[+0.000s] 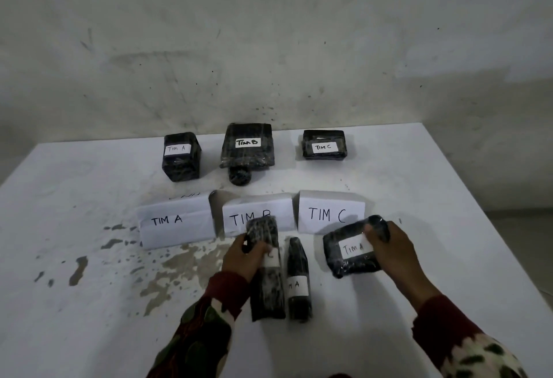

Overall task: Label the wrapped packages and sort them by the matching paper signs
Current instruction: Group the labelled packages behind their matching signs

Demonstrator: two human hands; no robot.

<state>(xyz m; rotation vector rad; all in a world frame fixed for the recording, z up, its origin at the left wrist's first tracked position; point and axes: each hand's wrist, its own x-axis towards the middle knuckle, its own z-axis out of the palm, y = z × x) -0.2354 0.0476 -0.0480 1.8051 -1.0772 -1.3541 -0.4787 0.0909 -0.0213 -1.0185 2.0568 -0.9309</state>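
Under both hands, wrapped packages

6 black pkgs, 3 signs

Along the table's far edge three labelled packages stood in a row: the Tim A package to the left, the Tim B package in the middle with a small round package just before it, the Tim C package to the right. Before them stood three paper signs side by side: the TIM A sign, the TIM B sign, the TIM C sign. Nearer the near edge, a long package lay in front of the TIM B sign; a bottle-shaped package lay just to its right; a flat package lay before the TIM C sign.
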